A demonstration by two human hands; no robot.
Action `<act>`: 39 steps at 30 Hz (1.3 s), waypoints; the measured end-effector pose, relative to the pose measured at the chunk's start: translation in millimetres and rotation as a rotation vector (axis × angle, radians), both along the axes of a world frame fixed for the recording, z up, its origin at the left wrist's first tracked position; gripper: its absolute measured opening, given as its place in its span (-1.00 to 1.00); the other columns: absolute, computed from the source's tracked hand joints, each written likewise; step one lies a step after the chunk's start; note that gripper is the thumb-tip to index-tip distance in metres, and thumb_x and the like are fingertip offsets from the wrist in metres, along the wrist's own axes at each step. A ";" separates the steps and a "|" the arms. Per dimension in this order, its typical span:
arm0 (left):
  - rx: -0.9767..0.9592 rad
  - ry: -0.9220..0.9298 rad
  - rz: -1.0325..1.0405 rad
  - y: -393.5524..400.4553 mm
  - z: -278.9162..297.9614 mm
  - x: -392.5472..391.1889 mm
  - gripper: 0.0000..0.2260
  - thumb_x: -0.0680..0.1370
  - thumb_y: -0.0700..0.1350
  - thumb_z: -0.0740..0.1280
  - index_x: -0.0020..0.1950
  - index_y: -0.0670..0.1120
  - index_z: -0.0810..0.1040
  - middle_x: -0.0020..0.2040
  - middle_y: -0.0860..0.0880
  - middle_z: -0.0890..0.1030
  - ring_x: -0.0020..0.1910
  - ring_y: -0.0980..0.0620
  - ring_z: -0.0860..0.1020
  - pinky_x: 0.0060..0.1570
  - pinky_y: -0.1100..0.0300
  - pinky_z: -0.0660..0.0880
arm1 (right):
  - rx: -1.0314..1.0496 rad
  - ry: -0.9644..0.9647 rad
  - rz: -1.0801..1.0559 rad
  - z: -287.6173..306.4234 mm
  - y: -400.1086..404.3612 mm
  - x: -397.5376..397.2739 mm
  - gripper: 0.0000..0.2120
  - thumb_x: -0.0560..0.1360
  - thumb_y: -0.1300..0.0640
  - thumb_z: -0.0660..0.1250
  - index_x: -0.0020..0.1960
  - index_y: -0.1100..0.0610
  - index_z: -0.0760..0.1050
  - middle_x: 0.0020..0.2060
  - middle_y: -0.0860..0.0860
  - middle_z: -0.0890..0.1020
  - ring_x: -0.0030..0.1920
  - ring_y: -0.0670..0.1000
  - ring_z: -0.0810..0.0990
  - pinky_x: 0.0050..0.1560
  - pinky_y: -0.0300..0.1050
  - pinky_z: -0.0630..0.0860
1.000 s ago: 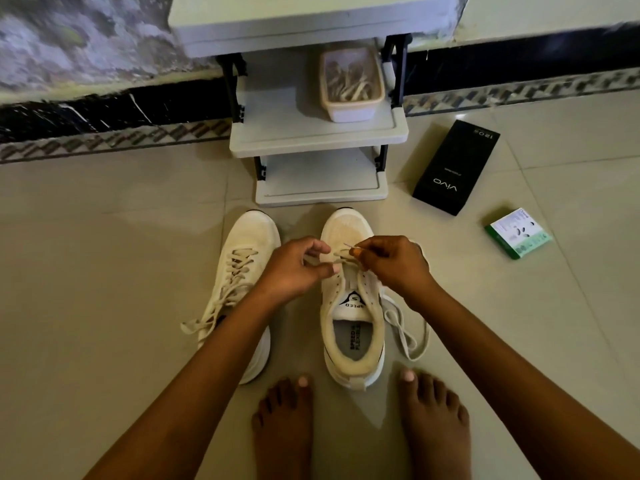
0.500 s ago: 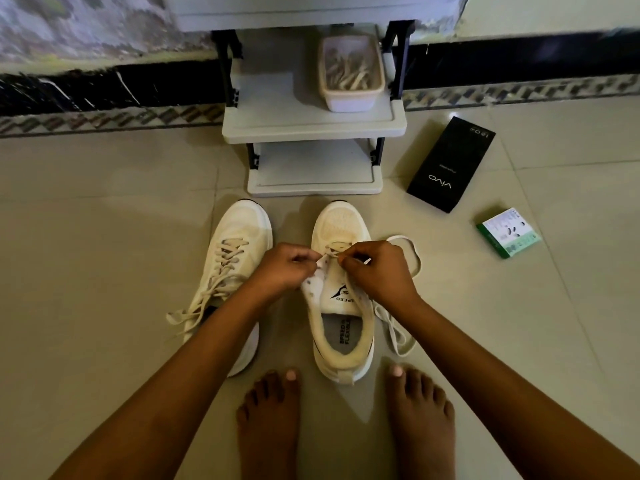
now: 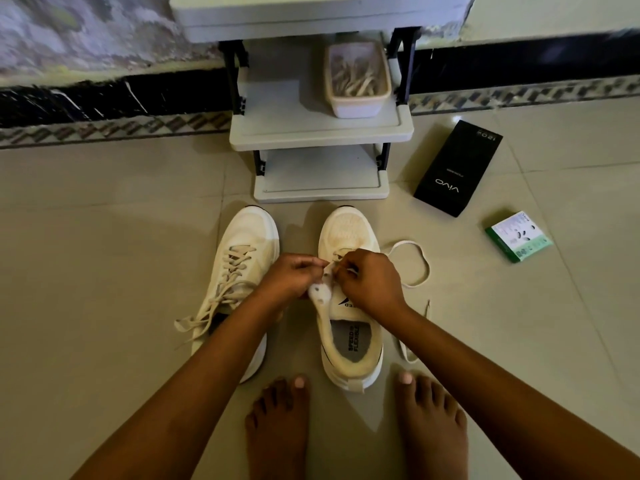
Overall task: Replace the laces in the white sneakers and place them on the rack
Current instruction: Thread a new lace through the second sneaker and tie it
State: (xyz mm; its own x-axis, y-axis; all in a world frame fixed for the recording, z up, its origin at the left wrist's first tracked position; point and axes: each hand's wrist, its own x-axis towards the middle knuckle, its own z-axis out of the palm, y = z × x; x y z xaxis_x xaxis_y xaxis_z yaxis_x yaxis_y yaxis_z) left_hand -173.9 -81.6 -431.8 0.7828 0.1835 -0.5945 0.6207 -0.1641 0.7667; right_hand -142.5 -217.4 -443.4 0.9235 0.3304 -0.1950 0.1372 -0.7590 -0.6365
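Two white sneakers on a tiled floor, toes toward the upper frame, listed left to right. Left sneaker — centre-left, fully laced, loose lace ends trailing off its lower left side. Left hand — mid-frame, fingers curled, pinching the eyelet flap at the left side of the right sneaker. Right hand — just beside the left hand, fingers curled, pinching the lace at the upper eyelets. Right sneaker — centre, only partly laced, tongue and insole print showing; its lace loops out on the floor to the right and runs down beside the heel. Rack — upper centre, against the wall, grey tiers on black posts; its middle tier holds a pale tub of laces at the right end. Black box — upper right, flat on the floor. Green-and-white box — right, below the black box. Two bare feet — lower centre, near the right sneaker's heel.
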 end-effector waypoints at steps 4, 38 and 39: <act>-0.082 0.018 -0.002 0.2 3.7 0.6 -0.84 0.59 -0.20 0.25 0.10 -0.14 0.59 -0.13 -0.03 0.62 -0.16 0.09 0.57 -0.33 0.37 0.53 | -0.069 0.017 0.042 2.6 3.4 3.4 -0.82 0.51 0.10 0.26 -0.09 0.15 0.60 -0.19 0.07 0.64 -0.18 0.07 0.55 -0.26 -0.20 0.31; -0.416 -0.378 0.380 10.7 85.3 13.6 -0.52 0.58 0.10 0.14 -0.49 0.04 0.58 -0.40 0.09 0.49 -0.41 0.23 0.43 -0.17 0.34 0.47 | 0.250 0.355 0.198 -5.8 -41.0 18.4 -0.27 0.45 -0.01 0.40 0.50 0.04 0.14 0.46 -0.05 0.21 0.45 -0.05 0.18 0.40 -0.17 0.13; -0.145 -0.332 0.216 9.7 76.3 14.1 -0.60 0.55 0.16 0.16 -0.43 0.16 0.60 -0.31 0.06 0.48 -0.30 0.18 0.47 0.00 0.23 0.48 | 0.259 0.360 0.197 -6.1 -40.6 19.1 -0.28 0.45 0.00 0.40 0.50 0.04 0.14 0.46 -0.05 0.21 0.45 -0.05 0.18 0.39 -0.18 0.13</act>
